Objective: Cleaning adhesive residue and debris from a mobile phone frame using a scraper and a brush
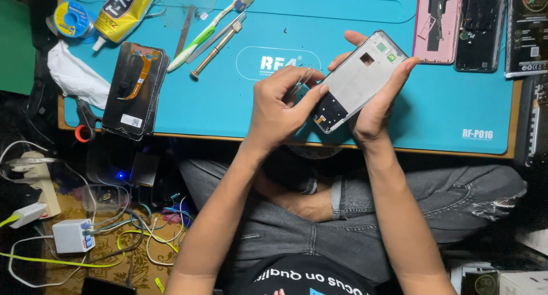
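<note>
My right hand (374, 103) grips a grey phone frame (359, 81) tilted above the blue work mat (240, 109), fingers wrapped round both long edges. My left hand (279, 103) pinches thin metal tweezers (301, 82) whose tips touch the frame's lower end, near a dark patch. On the mat's left part lies a black phone screen (136, 89) face down, with an orange flex cable on its back.
A yellow glue tube (123, 9), toothbrush (211, 29), metal screwdriver (216, 46), solder spool (71, 18) and white tissue (77, 75) lie at the mat's left. Red-handled scissors (85, 123) sit at its edge. Pink (438, 23) and black (478, 29) phone parts lie top right. Chargers and cables (74, 232) crowd the floor.
</note>
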